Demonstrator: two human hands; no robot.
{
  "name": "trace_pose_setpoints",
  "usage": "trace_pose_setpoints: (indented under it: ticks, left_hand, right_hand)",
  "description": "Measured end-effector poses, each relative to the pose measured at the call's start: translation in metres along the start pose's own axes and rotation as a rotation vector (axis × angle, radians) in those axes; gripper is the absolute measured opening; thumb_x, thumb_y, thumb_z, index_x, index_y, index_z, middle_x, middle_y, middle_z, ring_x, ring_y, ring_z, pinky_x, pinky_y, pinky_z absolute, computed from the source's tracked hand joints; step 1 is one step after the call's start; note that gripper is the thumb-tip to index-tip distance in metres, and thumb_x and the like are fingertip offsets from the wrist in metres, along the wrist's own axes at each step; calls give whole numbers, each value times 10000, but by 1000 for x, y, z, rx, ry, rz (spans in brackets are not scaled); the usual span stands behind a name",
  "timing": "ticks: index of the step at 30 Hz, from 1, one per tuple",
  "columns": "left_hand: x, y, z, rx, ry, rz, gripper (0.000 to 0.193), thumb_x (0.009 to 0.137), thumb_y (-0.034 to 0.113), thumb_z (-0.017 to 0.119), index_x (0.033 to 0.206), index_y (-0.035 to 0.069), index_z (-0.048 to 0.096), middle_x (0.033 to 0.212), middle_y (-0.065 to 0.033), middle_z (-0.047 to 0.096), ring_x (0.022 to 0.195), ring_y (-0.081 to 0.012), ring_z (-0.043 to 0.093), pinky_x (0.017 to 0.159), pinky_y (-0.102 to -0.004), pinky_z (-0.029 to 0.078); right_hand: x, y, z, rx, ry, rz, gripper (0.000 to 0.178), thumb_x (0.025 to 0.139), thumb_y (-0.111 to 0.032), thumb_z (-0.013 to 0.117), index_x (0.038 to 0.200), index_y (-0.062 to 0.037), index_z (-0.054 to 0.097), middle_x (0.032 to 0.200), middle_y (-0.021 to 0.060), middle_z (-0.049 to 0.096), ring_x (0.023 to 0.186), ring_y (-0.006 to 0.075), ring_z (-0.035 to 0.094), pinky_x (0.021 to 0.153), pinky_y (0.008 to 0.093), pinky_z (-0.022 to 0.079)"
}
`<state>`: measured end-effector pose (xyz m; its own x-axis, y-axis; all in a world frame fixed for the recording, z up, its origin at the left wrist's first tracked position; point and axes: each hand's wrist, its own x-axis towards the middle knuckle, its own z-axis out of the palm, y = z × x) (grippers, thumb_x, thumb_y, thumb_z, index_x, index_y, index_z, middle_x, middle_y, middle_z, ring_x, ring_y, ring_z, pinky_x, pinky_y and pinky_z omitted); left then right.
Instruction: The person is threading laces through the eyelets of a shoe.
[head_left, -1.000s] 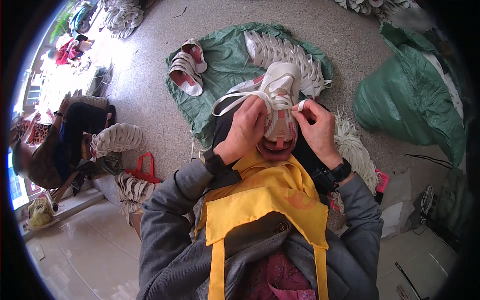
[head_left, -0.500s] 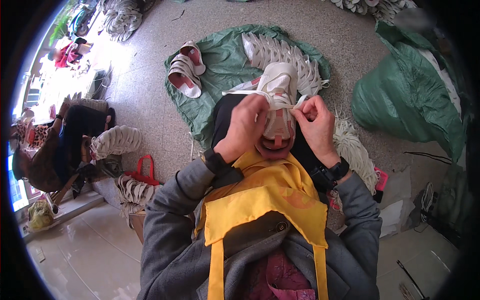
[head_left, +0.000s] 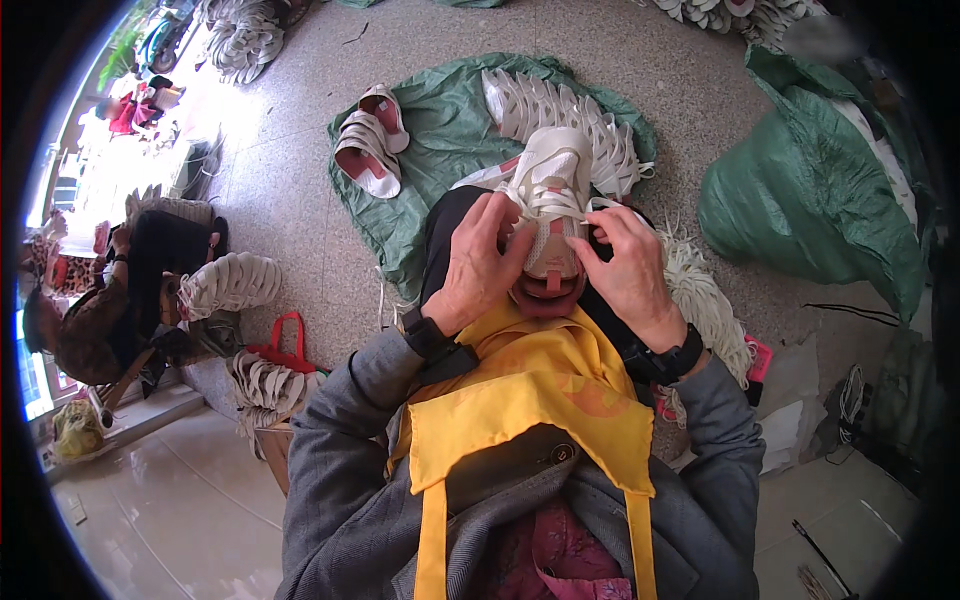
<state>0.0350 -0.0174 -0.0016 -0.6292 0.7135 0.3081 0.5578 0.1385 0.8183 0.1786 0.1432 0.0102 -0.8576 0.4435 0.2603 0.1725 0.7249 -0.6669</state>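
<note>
A white and pink sneaker (head_left: 555,180) rests on my lap, its heel opening toward me and white shoelaces (head_left: 553,205) crossing its tongue. At its left edge, the bent fingers of my left hand (head_left: 478,258) close on the shoelace; the fingertips partly hide the grip. Beside the right edge is my right hand (head_left: 632,270), thumb and forefinger apart, the thumb touching the shoe's side and the forefinger close to the laces. A yellow apron (head_left: 530,400) lies beneath the heel.
Ahead, a green sheet (head_left: 430,140) bears a row of white shoes (head_left: 560,110) and several stacked shoes (head_left: 370,150). A bundle of white laces (head_left: 700,300) lies at right, near a full green sack (head_left: 800,180). At left are another person (head_left: 100,320) and a red bag (head_left: 290,342).
My left hand has come back close to the shoe, and the long lace stretched leftward no longer shows. My right hand's thumb and forefinger have parted from their pinch.
</note>
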Motion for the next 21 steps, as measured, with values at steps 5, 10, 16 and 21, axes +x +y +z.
trace_pose_setpoints:
  ticks: [5,10,16,21]
  left_hand:
    - [-5,5,-5,135,-79,56,357,811,59,745,1100,6,543,969,-164,540,897,-366,574,750,-452,498]
    - [-1,11,-3,335,-73,173,317,804,51,689,1076,-12,539,971,-189,534,922,-393,564,802,-472,494]
    - [-4,7,-1,337,-86,142,296,830,55,660,1074,-31,516,984,-213,531,939,-415,551,819,-493,481]
    - [-5,3,0,358,-107,120,289,861,86,635,1088,-46,517,982,-205,540,954,-378,545,842,-465,491]
  right_hand:
    - [-3,-12,0,-171,-44,-19,315,874,-83,738,1149,42,647,1049,196,651,937,397,673,823,449,562]
    - [3,-10,5,-282,-106,24,200,884,-67,656,1021,70,610,985,226,614,937,410,656,827,461,554]
    - [3,-2,13,-242,-42,47,148,891,-46,625,1010,41,611,998,219,622,944,411,655,821,472,547]
    - [0,4,15,-189,3,22,154,893,-27,630,1030,22,581,965,209,630,918,415,651,792,483,535]
